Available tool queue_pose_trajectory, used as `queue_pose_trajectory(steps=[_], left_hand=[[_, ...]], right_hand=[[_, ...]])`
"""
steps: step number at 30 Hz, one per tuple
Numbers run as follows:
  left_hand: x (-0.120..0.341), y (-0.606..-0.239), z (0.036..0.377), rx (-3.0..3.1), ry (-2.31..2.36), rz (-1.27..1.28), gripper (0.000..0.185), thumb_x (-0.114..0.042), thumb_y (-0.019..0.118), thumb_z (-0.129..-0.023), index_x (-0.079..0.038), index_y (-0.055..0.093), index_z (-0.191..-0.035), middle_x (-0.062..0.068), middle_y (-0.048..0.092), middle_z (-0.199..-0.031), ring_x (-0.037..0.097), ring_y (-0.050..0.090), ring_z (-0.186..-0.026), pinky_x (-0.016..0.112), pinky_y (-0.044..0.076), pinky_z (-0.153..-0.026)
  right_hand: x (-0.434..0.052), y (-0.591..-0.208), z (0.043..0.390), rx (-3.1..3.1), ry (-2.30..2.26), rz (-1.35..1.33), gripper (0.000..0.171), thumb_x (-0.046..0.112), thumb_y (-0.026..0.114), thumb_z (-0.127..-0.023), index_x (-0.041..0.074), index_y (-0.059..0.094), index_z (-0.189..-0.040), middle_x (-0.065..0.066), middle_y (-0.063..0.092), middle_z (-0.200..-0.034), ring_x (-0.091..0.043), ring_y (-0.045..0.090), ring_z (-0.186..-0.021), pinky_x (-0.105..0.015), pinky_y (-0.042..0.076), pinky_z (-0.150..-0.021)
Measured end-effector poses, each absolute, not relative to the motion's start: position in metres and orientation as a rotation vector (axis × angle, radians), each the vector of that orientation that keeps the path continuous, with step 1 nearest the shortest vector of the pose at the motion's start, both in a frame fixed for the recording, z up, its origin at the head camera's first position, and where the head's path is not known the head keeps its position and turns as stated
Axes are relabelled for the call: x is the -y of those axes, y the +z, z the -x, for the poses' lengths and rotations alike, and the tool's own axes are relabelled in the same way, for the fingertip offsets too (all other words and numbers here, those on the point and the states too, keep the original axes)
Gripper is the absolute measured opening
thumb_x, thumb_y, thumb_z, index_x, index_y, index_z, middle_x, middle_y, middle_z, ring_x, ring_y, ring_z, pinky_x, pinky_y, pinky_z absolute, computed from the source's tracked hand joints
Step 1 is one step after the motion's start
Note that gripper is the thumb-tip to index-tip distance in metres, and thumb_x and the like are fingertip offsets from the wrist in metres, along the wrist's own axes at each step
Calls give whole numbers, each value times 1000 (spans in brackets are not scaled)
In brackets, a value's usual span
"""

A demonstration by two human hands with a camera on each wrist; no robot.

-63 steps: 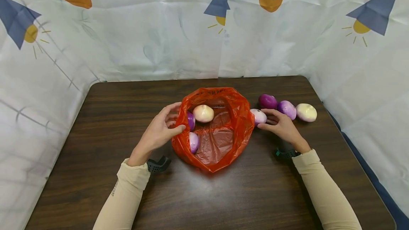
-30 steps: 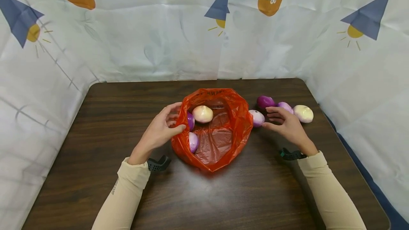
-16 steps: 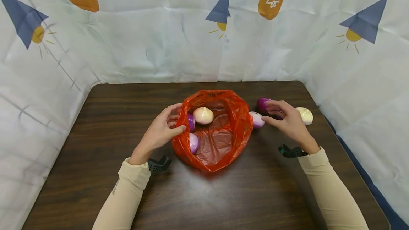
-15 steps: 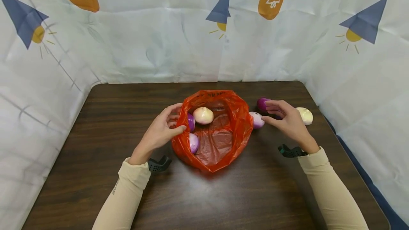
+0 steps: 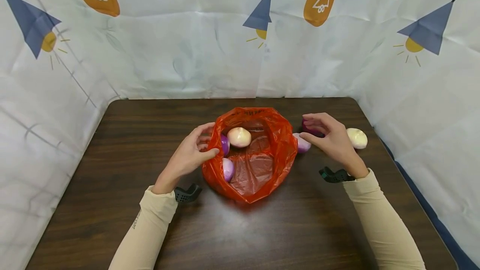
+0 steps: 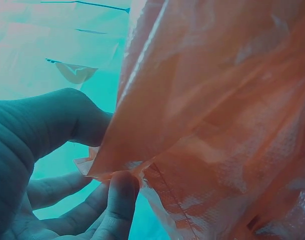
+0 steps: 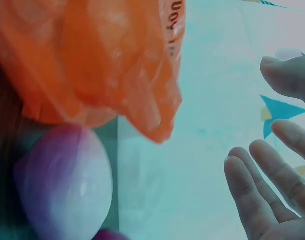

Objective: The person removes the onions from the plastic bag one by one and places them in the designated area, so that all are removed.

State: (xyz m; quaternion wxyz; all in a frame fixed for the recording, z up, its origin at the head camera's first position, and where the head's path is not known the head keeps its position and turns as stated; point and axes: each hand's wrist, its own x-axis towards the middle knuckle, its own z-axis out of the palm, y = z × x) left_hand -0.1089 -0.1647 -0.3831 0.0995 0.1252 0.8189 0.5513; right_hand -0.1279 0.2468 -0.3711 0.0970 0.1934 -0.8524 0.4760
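Note:
My left hand [image 5: 189, 151] pinches the left rim of a red plastic bag [image 5: 283, 149] between thumb and fingers, as the left wrist view also shows on the bag's edge [image 6: 142, 125]. Inside the bag lie a pale onion [image 5: 239, 137] and two purple onions, one at the side [image 5: 225, 145] and one nearer the front [image 5: 228, 169]. My right hand [image 5: 333, 138] hovers just right of the bag with fingers spread and holds nothing. Beneath and beside it are a light purple onion [image 5: 302, 143] touching the bag and a dark purple onion [image 5: 306, 126], partly hidden by the fingers.
A whitish onion [image 5: 357, 138] sits to the right of my right hand on the dark wooden table [image 5: 240, 236]. A white printed sheet [image 5: 168, 53] hangs behind and along both sides of the table.
My right hand has left the light purple onion, drawn right, then lifted up and back leftward over the dark onion. The purple onion beside the whitish one is now covered. My left hand stays put.

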Motion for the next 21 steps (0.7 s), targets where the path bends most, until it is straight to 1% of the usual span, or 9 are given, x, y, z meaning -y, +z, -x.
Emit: queue_pose_trajectory(steps=[2,4,6,9,14,18,21], left_hand=[[165,-383,109,-2422,1637,-371,74,-12,75,-92,-14,39,-157,17,51,-146,36,61,-126,54,56,-105],[165,-384,109,-2423,1641,-371,73,-12,75,-92,-14,40,-156,16,51,-147,36,61,-127,54,55,-105],[165,-384,109,-2422,1643,-373,73,-12,75,-92,-14,40,-156,16,51,-147,36,60,-127,54,55,-105],[165,-384,109,-2425,1641,-376,74,-13,75,-92,-14,40,-156,16,51,-147,36,60,-128,55,55,-106],[165,-384,109,-2424,1643,-369,74,-13,76,-91,-15,40,-156,16,51,-147,36,60,-128,54,55,-106],[165,-383,109,-2422,1649,-367,73,-13,76,-91,-15,41,-156,16,51,-146,36,61,-128,54,55,-106],[165,-383,108,-2426,1646,-364,73,-13,75,-92,-15,41,-156,16,51,-146,36,61,-129,54,55,-106]], right_hand=[[-242,-370,129,2499,1434,-596,49,2,83,-84,12,69,-130,-12,66,-123,-14,70,-110,-14,55,-97],[-237,-368,130,2475,1455,-616,50,1,83,-83,12,69,-130,-4,67,-122,-11,70,-110,-16,56,-98],[-232,-367,131,2445,1493,-643,50,-1,82,-83,10,69,-130,3,67,-123,-10,70,-112,-17,56,-99],[-226,-366,132,2406,1549,-683,51,-4,81,-83,7,68,-131,8,66,-124,-9,69,-113,-17,55,-100],[-214,-364,136,2378,1601,-731,51,-6,80,-84,5,67,-132,7,66,-125,-9,68,-114,-19,56,-101],[-205,-363,139,2371,1609,-765,50,-5,80,-84,6,67,-132,4,65,-124,-10,68,-113,-22,57,-101],[-198,-361,140,2376,1612,-781,49,-3,79,-86,9,67,-132,4,65,-124,-9,68,-114,-23,56,-102]])
